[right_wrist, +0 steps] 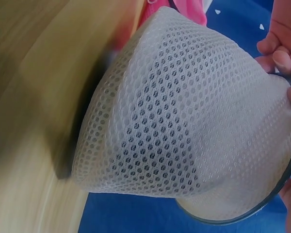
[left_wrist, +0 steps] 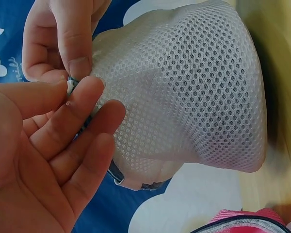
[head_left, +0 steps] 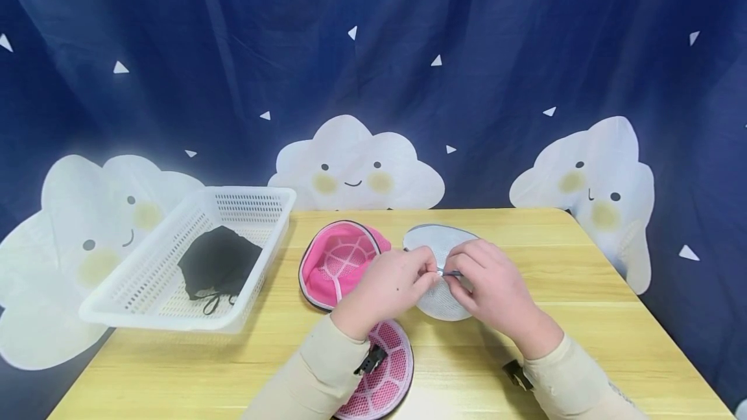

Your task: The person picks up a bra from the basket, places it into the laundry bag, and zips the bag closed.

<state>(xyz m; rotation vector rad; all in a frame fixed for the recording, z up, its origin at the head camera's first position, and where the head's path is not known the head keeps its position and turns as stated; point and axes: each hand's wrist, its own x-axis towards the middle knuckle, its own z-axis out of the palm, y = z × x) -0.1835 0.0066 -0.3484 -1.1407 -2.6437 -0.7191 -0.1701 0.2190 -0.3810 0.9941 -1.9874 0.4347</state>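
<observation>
On my remote feed, a blue curtain (head_left: 327, 11) hangs behind the white mesh bag (left_wrist: 199, 82), and the table (head_left: 583, 329) lies beneath it. I see a white basket (head_left: 163, 323) well to its left, a pink bag (head_left: 335, 264) just left of it. The left hand (head_left: 388, 284) and right hand (head_left: 496, 287) meet at its dark rim (right_wrist: 223, 222), both pinching it. Script (left_wrist: 14, 68) on the curtain is too small to read.

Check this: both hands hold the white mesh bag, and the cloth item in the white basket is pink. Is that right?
Not quite: the cloth item in the white basket is black, not pink, as the head view shows. The left hand and right hand do hold the white mesh bag.
</observation>
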